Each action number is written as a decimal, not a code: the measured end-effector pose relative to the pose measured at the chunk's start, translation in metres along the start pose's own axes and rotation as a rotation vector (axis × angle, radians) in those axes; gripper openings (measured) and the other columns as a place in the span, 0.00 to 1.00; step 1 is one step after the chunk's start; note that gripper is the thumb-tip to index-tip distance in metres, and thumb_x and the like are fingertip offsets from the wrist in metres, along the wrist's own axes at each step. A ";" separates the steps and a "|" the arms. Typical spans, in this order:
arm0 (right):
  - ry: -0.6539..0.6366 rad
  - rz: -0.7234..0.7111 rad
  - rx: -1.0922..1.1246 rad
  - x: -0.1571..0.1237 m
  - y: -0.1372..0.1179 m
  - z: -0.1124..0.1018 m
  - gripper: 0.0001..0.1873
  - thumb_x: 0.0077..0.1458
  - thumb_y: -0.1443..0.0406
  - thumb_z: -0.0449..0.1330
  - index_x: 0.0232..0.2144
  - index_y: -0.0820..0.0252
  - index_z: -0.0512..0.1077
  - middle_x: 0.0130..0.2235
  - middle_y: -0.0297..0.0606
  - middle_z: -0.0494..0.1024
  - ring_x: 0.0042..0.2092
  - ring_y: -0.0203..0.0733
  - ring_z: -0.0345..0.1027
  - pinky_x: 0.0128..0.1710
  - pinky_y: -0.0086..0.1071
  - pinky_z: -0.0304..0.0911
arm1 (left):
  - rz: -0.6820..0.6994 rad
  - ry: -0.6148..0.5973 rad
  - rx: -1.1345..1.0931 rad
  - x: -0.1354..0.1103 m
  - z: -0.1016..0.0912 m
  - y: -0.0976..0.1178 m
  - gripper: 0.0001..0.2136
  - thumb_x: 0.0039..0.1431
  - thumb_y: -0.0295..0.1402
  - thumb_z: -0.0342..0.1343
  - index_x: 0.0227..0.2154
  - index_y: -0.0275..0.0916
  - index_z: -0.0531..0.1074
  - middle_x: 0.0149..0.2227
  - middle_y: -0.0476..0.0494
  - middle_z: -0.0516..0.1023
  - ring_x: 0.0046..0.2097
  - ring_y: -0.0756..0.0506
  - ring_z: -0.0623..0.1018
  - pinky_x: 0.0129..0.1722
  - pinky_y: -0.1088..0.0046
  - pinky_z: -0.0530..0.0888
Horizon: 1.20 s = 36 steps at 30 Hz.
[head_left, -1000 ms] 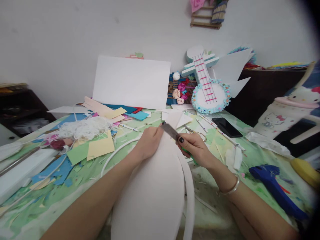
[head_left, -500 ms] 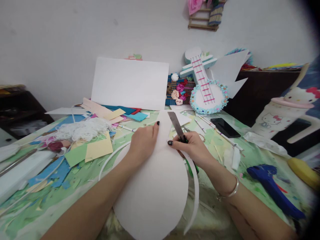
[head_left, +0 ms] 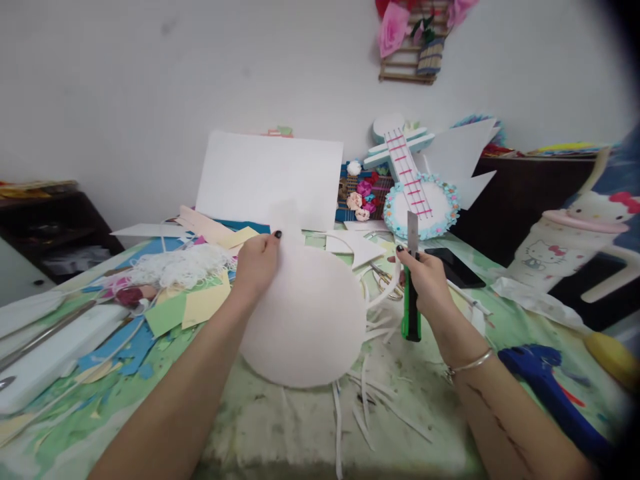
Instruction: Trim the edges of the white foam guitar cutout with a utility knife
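My left hand [head_left: 257, 267] is closed on the left side of a white board cutout [head_left: 305, 320], near where its round body meets a narrow neck. The cutout is tilted up over the table. My right hand [head_left: 429, 283] grips a green and black utility knife [head_left: 411, 307], its blade out and pointing up. A curved white strip [head_left: 387, 291] runs from beside the right fingers toward the cutout's edge; whether those fingers pinch it is hard to tell. Thin white offcuts [head_left: 387, 393] lie below and to the right of the cutout.
A decorated paper banjo [head_left: 420, 200] and a white panel [head_left: 270, 177] lean at the back. White string [head_left: 180, 267] and paper scraps [head_left: 205, 305] cover the left. Scissors [head_left: 387, 280], a phone [head_left: 455, 267], a blue glue gun [head_left: 550, 387] and a tumbler [head_left: 550, 250] are on the right.
My right hand has moved right, away from the cutout, with the utility knife now upright. The cutout has lifted and shifted, held by my left hand, and the curved strip has moved up beside the knife.
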State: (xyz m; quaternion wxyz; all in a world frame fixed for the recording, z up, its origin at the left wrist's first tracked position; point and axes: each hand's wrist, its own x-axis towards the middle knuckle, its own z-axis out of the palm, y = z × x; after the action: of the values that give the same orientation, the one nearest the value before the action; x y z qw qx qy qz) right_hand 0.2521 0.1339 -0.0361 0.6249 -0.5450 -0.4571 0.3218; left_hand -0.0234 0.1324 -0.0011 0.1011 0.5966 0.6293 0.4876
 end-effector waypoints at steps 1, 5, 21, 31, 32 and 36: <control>0.009 -0.016 -0.005 0.001 0.001 -0.001 0.15 0.44 0.55 0.63 0.27 0.62 0.71 0.15 0.26 0.62 0.15 0.30 0.52 0.14 0.27 0.48 | -0.006 0.034 -0.049 0.004 -0.004 -0.003 0.15 0.56 0.40 0.45 0.17 0.40 0.56 0.19 0.51 0.59 0.25 0.50 0.59 0.26 0.73 0.55; -0.063 -0.095 -0.079 -0.004 0.002 0.003 0.24 0.41 0.54 0.65 0.37 0.65 0.73 0.16 0.26 0.65 0.14 0.29 0.50 0.15 0.27 0.48 | 0.011 0.015 -0.292 0.012 -0.010 -0.009 0.09 0.53 0.35 0.47 0.22 0.38 0.64 0.20 0.52 0.62 0.25 0.50 0.63 0.26 0.75 0.59; -0.203 -0.029 0.049 -0.007 0.010 0.014 0.16 0.30 0.61 0.69 0.22 0.63 0.69 0.16 0.26 0.65 0.14 0.27 0.53 0.13 0.25 0.47 | 0.059 -0.403 -0.686 0.000 0.008 -0.010 0.20 0.46 0.38 0.63 0.43 0.36 0.72 0.42 0.41 0.79 0.41 0.42 0.78 0.39 0.67 0.74; -0.132 0.072 0.166 0.003 0.017 0.006 0.19 0.25 0.63 0.70 0.23 0.62 0.68 0.13 0.26 0.63 0.15 0.28 0.54 0.14 0.24 0.49 | -0.213 -0.574 -0.880 -0.004 0.039 -0.043 0.29 0.38 0.33 0.68 0.48 0.38 0.70 0.44 0.38 0.79 0.37 0.43 0.79 0.34 0.70 0.74; -0.121 0.076 0.174 0.004 0.018 0.005 0.19 0.26 0.63 0.70 0.23 0.62 0.68 0.13 0.25 0.63 0.16 0.28 0.54 0.14 0.24 0.49 | -0.244 -0.590 -0.904 -0.006 0.043 -0.045 0.29 0.39 0.33 0.68 0.48 0.38 0.70 0.45 0.38 0.78 0.37 0.44 0.79 0.34 0.70 0.74; -0.061 0.064 0.184 0.007 0.020 0.003 0.18 0.28 0.63 0.68 0.25 0.63 0.69 0.15 0.25 0.63 0.16 0.27 0.54 0.14 0.24 0.51 | -0.276 -0.612 -0.957 -0.013 0.052 -0.044 0.26 0.41 0.34 0.67 0.46 0.37 0.72 0.45 0.37 0.78 0.38 0.44 0.78 0.36 0.71 0.74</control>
State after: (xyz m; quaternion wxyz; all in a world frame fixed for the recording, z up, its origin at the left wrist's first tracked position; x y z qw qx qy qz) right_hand 0.2542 0.1452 -0.0536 0.6475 -0.4895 -0.4267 0.3988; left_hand -0.0114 0.1551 -0.0658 0.5990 0.5107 0.3533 0.5055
